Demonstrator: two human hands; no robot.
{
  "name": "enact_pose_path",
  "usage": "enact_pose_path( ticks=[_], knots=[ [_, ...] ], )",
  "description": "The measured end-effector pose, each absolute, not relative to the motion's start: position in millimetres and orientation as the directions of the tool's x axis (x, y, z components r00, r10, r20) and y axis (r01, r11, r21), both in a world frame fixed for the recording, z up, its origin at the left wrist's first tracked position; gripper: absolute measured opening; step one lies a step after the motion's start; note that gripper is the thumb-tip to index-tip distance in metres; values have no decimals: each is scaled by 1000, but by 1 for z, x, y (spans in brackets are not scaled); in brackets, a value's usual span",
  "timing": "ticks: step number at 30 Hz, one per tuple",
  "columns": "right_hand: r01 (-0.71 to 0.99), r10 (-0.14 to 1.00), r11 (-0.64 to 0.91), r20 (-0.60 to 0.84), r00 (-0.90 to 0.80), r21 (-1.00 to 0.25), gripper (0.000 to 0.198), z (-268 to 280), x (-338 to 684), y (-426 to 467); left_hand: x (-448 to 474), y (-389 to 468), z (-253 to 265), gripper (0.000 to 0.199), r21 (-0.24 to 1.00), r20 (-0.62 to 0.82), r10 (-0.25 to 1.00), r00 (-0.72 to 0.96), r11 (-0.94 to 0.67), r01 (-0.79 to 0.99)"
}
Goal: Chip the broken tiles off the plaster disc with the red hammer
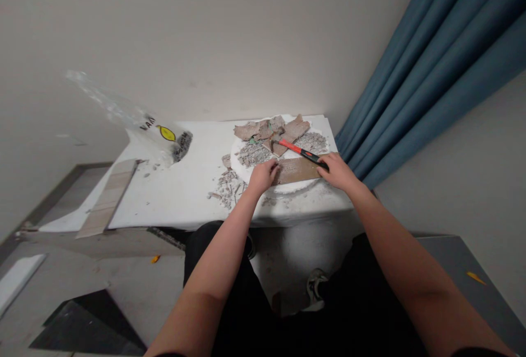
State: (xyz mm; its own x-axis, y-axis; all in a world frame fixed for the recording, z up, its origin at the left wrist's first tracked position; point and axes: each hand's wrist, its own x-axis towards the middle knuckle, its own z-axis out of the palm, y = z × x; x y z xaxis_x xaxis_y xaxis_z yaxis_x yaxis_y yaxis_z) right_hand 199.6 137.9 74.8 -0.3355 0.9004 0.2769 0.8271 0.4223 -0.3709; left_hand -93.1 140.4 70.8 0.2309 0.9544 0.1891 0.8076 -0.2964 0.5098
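Note:
My left hand (264, 176) is closed on the left end of a flat brown strip of board (298, 172), thumb and fingers pinching its edge. My right hand (336, 170) wraps round the black grip of a hammer (303, 152) with a red and black handle. The hammer's head points away from me, close to broken brown pieces (257, 128). Whether my right fingers also touch the strip, I cannot tell. Under the strip is a white round slab (293, 187), strewn with grey crumbled rubble (252, 154).
The white-covered table (181, 192) carries loose debris (228, 190) left of the slab. A clear plastic bag (152, 137) holding dark grey bits stands farther left, beside a wooden plank (110, 195). Blue curtains (427, 61) hang at right. Dark sheets (86, 324) lie on the floor.

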Motion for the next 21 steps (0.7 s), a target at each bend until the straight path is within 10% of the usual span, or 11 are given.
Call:
enact_pose_path(
  ticks=[21],
  knots=[
    [880,925,359,241,-292,-310,34,76,198,136,-92,143,64,14,590,215,951,221,-307,746]
  ],
)
